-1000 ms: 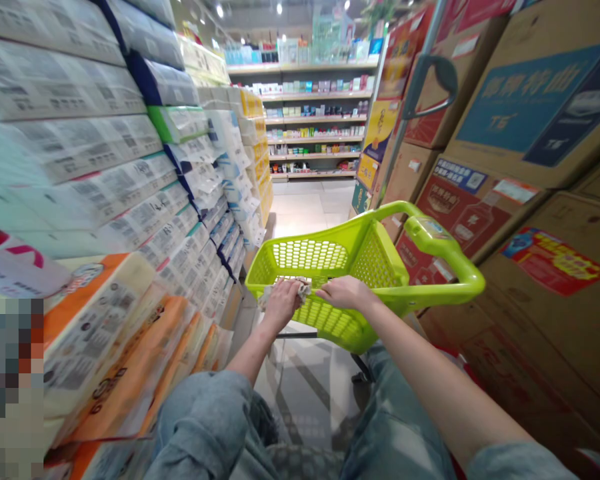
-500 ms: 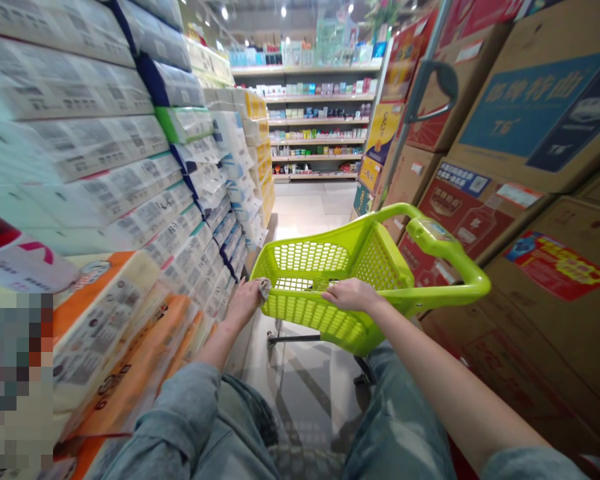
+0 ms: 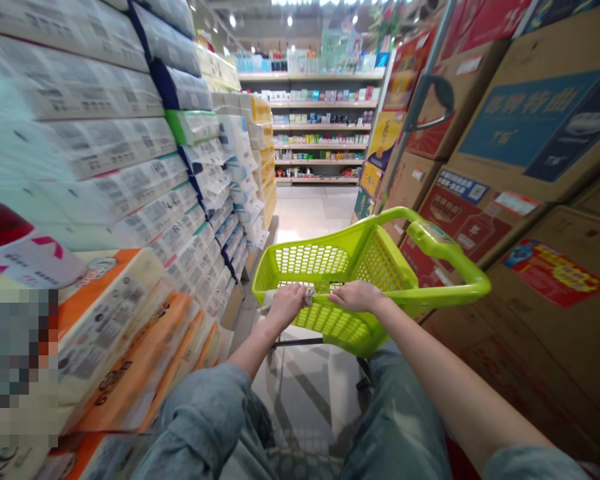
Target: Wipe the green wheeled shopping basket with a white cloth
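Note:
A lime-green plastic shopping cart (image 3: 340,313) stands sideways in front of my legs, its handle to the right. My left hand (image 3: 289,305) is closed around a crumpled pale cloth (image 3: 309,296) and rests on the near rim of the basket, left of centre. Close to its right, my right hand (image 3: 356,295) grips the same rim with fingers curled over it. The slotted basket walls show between and beyond both hands.
Stacked wrapped paper packs (image 3: 125,133) line the left side, with orange packs (image 3: 130,373) low at the near left. Cardboard boxes (image 3: 535,133) rise on the right, with a grey metal pole (image 3: 433,47) before them. Product shelves (image 3: 325,127) cross the aisle's far end.
My left hand has slid right along the near rim with the cloth, from the basket's left corner to nearer my right hand. My right hand has barely moved.

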